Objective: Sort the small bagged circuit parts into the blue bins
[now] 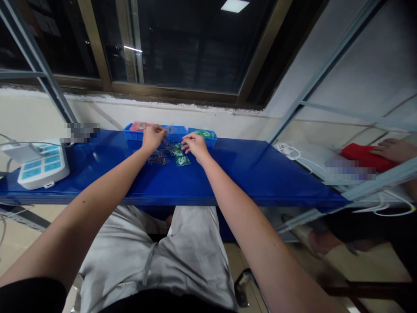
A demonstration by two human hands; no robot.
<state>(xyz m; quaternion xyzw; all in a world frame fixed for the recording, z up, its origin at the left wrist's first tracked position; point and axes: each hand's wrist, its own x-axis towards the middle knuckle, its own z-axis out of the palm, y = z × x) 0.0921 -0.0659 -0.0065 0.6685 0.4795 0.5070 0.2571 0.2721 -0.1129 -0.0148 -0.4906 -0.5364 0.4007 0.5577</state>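
Note:
Both my hands reach over a blue tabletop (244, 167), in front of small blue bins. My left hand (152, 138) is by the left bin (131, 134), its thumb and fingertips drawn together; whatever lies between them is too small to make out. Slightly right of it, my right hand (195, 147) has its fingers loosely bent and apart, with nothing visible in them. Below and between the hands lie small clear bags: some with green boards (183, 161), others with thin brass-coloured pieces (158, 158). Green items (204, 134) fill the right bin (211, 141). Pinkish-red packets (139, 125) sit in the left bin.
A white power strip (45, 167) with blue sockets and a plugged-in adapter stands at the left end. Grey metal posts (312, 82) rise on both sides. To the right, another person's hand (395, 150) rests on something red (366, 156), near white cables (289, 151).

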